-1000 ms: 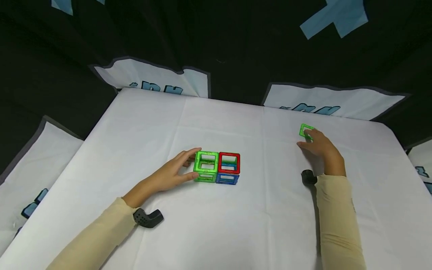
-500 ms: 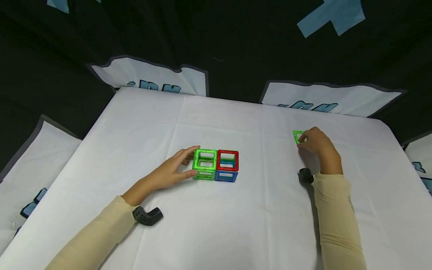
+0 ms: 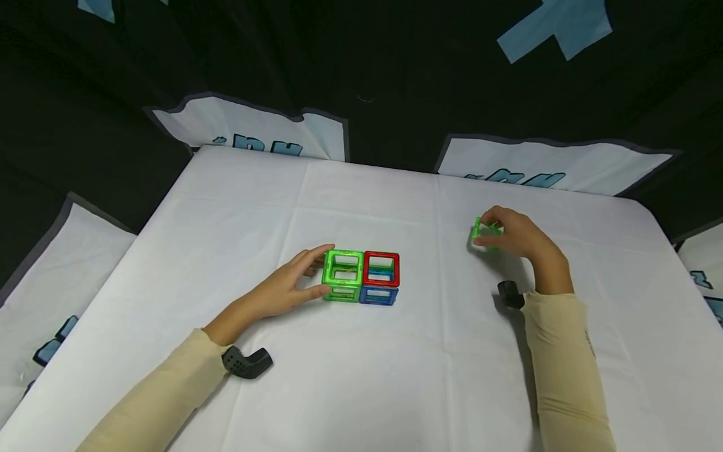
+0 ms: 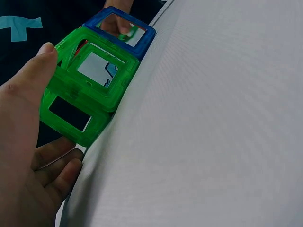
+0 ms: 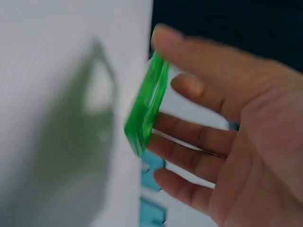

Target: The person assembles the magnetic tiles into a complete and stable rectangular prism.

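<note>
A block of magnetic tiles [image 3: 361, 277] stands mid-table in the head view, two open-framed cubes side by side, green at left, red and blue at right. My left hand [image 3: 296, 282] holds its green end, thumb at the front and fingers round the back. In the left wrist view the thumb lies against the green frame [image 4: 94, 78]. To the right, my right hand [image 3: 516, 237] pinches a green magnetic tile [image 5: 147, 101] between thumb and fingers, tilted and raised above the cloth. Part of that tile is hidden by the fingers in the head view.
A white cloth [image 3: 361, 383] with fold creases covers the table. Dark curtain [image 3: 395, 81] with pale blue tape hangs behind the far edge. A black camera mount [image 3: 247, 363] sits on the left wrist, another [image 3: 511, 294] on the right.
The right hand has taken hold of the green tile, lifted it off the table and brought it left. The left hand stays at the block.
</note>
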Demonstrator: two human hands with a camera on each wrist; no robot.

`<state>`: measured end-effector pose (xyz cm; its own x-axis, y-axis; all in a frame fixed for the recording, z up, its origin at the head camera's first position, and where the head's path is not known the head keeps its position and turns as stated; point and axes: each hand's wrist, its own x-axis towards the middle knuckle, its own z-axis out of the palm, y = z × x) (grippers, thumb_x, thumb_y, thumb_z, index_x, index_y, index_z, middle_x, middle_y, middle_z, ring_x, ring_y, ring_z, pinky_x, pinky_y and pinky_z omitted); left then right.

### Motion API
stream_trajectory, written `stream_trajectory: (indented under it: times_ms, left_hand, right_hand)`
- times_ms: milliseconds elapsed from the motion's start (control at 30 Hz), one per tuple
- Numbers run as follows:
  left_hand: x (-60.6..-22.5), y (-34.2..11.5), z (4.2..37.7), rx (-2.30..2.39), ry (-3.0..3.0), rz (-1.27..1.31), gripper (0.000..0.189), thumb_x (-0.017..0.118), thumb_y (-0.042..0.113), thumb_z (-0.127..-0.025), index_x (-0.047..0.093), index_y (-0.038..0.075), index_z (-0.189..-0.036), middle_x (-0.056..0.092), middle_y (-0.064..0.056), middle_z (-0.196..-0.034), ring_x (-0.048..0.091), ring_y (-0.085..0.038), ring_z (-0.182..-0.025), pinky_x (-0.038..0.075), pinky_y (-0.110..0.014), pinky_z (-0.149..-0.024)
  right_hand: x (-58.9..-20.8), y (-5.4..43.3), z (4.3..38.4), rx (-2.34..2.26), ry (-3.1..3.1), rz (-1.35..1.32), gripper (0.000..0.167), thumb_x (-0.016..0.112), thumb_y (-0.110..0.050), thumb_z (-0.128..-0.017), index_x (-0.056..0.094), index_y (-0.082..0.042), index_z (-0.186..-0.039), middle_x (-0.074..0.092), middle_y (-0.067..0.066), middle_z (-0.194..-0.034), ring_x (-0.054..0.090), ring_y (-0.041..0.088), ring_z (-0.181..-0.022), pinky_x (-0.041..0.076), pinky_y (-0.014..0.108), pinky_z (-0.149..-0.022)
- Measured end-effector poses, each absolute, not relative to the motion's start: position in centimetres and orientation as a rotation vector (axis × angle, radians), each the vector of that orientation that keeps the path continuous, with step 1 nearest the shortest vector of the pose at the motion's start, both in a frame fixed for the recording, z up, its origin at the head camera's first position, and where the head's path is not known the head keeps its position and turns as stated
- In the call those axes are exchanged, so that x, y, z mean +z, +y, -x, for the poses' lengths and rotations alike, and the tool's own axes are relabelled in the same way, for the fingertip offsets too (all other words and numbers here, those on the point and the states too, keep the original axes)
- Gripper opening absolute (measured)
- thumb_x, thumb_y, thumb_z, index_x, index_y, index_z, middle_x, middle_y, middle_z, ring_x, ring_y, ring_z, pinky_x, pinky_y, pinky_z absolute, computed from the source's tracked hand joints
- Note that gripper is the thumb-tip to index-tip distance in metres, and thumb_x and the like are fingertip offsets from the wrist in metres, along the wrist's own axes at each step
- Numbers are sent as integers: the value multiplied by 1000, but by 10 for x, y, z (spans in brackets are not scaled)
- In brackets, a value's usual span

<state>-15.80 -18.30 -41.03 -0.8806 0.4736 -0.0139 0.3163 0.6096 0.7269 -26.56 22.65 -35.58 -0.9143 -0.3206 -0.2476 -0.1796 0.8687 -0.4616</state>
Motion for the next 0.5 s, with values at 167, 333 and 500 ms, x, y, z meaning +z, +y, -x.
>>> stream_trajectory:
  times_ms: [167, 333, 500]
  left_hand:
    - [-411, -184, 158, 1138, 2623, -667, 71, 59, 40, -87, 20, 28, -144, 41, -6, -132, 51, -23, -112, 42, -45, -95]
    - [-411, -183, 157, 1146, 2611, -665, 70, 59, 40, -87, 20, 28, -144, 42, -5, -132, 50, -22, -112, 42, -44, -94]
    - [-410, -184, 156, 1140, 2626, -668, 71, 59, 40, -87, 21, 27, -145, 42, -5, -131, 50, -21, -112, 42, -43, -94]
  right_hand:
    - [-344, 199, 249, -796, 2651, 571, 67, 72, -33, -77, 42, -9, -133, 54, 16, -119, 48, 30, -111, 42, 49, -91]
    - [-345, 168, 223, -805, 2567, 847, 73, 76, -28, -75, 40, -12, -137, 55, 10, -115, 51, 24, -106, 45, 49, -88]
    - [-350, 150, 205, -788, 2502, 989, 71, 76, -24, -74, 42, -11, -135, 56, 7, -109, 53, 21, -101, 47, 47, -87]
